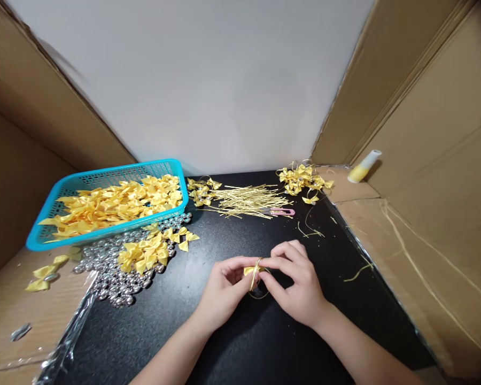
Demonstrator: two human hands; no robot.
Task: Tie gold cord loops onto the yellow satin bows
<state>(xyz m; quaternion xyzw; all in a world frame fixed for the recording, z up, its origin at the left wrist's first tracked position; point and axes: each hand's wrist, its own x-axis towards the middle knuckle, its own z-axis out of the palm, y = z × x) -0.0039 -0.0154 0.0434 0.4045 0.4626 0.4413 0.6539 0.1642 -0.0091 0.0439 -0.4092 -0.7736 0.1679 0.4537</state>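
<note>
Low over the black tabletop, my left hand point(226, 286) pinches a yellow ribbon bow point(248, 271) between thumb and forefinger. A gold cord point(255, 275) loops around at the bow, with a thin curve of it hanging below. My right hand point(299, 278) meets the left one from the other side, its thumb and forefinger closed on the cord. The fingers cover most of the bow. Beyond my hands lies a pile of cut gold cords point(248, 199), with pink-handled snips point(282, 212) at its right end.
A blue basket point(44, 245) of yellow bows stands at the left. Silver beads point(116, 289) spread before it, with loose bows point(146, 254) on top. Corded bows point(300, 179) are heaped at the back right, near a white-and-yellow tube point(364, 167). Cardboard walls point(436, 176) flank the table.
</note>
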